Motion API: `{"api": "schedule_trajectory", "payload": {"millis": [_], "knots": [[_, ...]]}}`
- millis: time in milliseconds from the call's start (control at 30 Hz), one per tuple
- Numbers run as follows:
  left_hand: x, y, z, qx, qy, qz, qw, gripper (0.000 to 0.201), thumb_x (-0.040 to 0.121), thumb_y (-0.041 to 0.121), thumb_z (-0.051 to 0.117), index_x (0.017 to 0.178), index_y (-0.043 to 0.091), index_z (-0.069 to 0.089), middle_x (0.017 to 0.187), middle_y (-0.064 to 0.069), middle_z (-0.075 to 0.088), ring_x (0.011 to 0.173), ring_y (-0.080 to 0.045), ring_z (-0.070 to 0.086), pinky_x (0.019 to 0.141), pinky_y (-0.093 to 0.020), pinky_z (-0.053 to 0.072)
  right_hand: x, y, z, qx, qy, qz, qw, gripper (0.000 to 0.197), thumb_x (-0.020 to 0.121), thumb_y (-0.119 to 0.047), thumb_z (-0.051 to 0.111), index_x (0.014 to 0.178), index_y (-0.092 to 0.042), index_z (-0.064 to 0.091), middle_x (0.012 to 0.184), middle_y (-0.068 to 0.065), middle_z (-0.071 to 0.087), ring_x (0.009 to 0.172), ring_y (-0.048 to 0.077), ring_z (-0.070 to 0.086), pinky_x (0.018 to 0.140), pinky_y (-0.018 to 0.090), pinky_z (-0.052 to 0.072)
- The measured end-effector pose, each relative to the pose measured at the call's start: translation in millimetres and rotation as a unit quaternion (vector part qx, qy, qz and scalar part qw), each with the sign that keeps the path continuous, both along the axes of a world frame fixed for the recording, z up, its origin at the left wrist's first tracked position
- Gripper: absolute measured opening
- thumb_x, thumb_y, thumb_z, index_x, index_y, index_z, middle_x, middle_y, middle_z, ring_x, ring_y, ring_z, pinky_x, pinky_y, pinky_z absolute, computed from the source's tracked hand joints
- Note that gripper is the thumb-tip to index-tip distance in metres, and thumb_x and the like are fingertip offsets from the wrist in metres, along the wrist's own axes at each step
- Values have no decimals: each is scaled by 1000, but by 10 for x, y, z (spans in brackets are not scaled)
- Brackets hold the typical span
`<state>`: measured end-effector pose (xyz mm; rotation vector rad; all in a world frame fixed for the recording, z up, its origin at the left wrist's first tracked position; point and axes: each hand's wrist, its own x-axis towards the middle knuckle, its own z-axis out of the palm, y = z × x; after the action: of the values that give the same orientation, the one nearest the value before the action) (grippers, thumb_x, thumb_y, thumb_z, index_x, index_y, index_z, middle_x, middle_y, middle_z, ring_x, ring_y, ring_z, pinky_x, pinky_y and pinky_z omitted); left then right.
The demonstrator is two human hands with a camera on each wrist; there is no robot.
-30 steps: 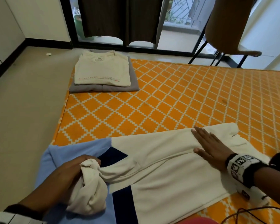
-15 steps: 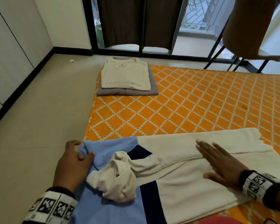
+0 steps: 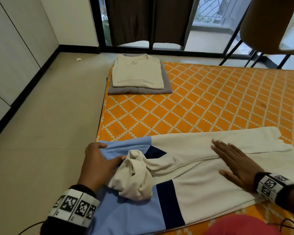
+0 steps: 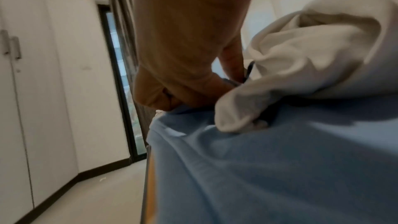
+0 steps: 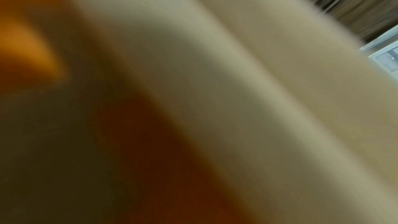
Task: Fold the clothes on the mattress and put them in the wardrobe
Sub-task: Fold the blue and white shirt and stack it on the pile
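Two hands on one garment: our left hand pinches the light-blue shoulder edge of the shirt at the mattress edge, while our right hand lies flat, fingers straight, holding nothing, pressing the cream body. From the left grip, the shirt's long axis runs straight across toward the right hand, and the bunched cream sleeve sits just beside the thumb, so the left hand is clearly nearer to it. Next move likely turns on pulling that corner outward to flatten it; right wrist view is too blurred to add anything.
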<state>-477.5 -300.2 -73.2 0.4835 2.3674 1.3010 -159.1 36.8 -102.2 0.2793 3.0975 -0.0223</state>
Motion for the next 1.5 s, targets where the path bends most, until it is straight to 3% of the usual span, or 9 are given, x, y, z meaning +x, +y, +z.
{"api": "schedule_trajectory", "payload": {"millis": [167, 367, 567, 700, 833, 933, 1200, 1333, 1500], "knots": [[-170, -148, 24, 26, -172, -9, 985, 70, 66, -2, 81, 124, 16, 47, 117, -14, 53, 81, -32, 63, 58, -37, 55, 6, 8, -20, -1, 6, 3, 1000, 73, 97, -53, 30, 155, -11, 16, 163, 6, 11, 150, 22, 13, 117, 47, 16], [-144, -182, -23, -69, -65, -93, 991, 75, 72, -12, 67, 137, 15, 42, 136, -4, 33, 81, -11, 55, 58, -28, 50, 19, 8, -17, 4, -5, -1, 1000, 73, 98, -55, 27, 156, -12, 13, 163, 5, 9, 150, 21, 11, 118, 45, 14], [-192, -217, -58, -34, -61, -112, 991, 80, 71, -5, 71, 139, 26, 44, 142, -4, 36, 109, -23, 55, 81, -41, 55, 48, 36, -15, 17, -18, -5, 1000, 74, 98, -60, 25, 156, -17, 10, 164, 2, 7, 150, 18, 9, 119, 40, 11], [-196, -264, -88, 34, -73, -104, 991, 90, 52, 31, 87, 130, 42, 45, 140, 6, 42, 113, -20, 60, 90, -47, 54, 32, 32, -12, 55, 55, 4, 997, 53, 101, -45, 27, 145, -18, 37, 150, 9, 43, 134, 24, 41, 108, 36, 31], [-113, -217, -87, 1, -21, -124, 992, 94, 69, 16, 86, 146, 26, 32, 141, 10, 29, 126, -20, 46, 92, -31, 43, -63, -30, 54, 88, 147, 42, 984, 31, 101, -27, 33, 123, -19, 53, 114, 6, 66, 97, 28, 62, 82, 38, 44], [-102, -187, -88, 8, -21, -129, 991, 89, 80, 12, 77, 150, 32, 25, 151, 3, 26, 124, -40, 48, 86, -34, 46, -255, -111, 89, 90, 173, 65, 979, 29, 96, -26, 44, 112, -14, 65, 106, 4, 66, 90, 26, 60, 76, 36, 43], [-138, -211, -103, -7, -9, -128, 992, 81, 82, 0, 69, 147, 28, 30, 148, 0, 35, 93, -25, 62, 69, -21, 44, -468, -161, 155, 107, 168, 99, 975, 24, 95, -24, 46, 97, -17, 68, 99, 1, 67, 85, 26, 60, 75, 38, 44], [-157, -199, -85, -18, -20, -131, 991, 86, 78, -6, 65, 149, 27, 28, 152, 3, 30, 125, -24, 48, 89, -36, 45, -332, -241, 208, 87, 166, 63, 980, 35, 101, -27, 33, 96, -14, 65, 100, 4, 66, 86, 28, 60, 78, 37, 40], [-111, -195, -91, -16, -6, -132, 991, 86, 76, -6, 67, 147, 27, 31, 151, 3, 28, 125, -28, 48, 88, -33, 46, -247, -319, 223, 23, 94, 42, 994, 36, 99, -37, 32, 110, -18, 59, 116, 3, 60, 99, 27, 60, 86, 37, 42]]}}
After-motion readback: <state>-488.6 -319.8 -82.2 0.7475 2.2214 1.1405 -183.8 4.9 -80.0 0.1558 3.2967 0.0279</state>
